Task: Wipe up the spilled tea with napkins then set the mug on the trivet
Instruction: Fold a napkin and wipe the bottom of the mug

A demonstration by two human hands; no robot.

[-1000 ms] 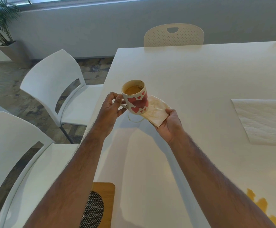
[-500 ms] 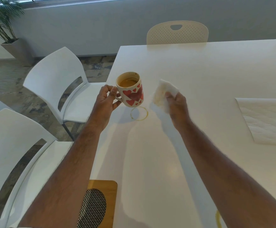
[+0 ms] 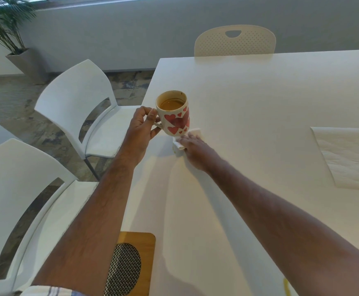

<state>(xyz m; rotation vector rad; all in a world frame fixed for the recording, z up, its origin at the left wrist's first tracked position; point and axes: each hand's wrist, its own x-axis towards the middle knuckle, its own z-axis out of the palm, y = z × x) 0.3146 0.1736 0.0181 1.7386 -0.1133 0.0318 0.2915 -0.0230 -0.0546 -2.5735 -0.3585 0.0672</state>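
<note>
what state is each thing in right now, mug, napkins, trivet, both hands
mug: lifted off the table, upright, tea inside
left hand: grips the mug's handle
folded napkin: flat on the table under the mug
right hand: presses the folded napkin down
spare napkin: spread flat, untouched
trivet: bare, at the near table edge

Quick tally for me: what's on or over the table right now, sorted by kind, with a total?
Mugs: 1, the heart-patterned ceramic mug, gripped by the left hand above the table
Napkins: 2, the crumpled white napkin pressed by the right hand, and the flat white napkin
Trivets: 1, the wooden trivet with metal mesh
Total: 4
</note>
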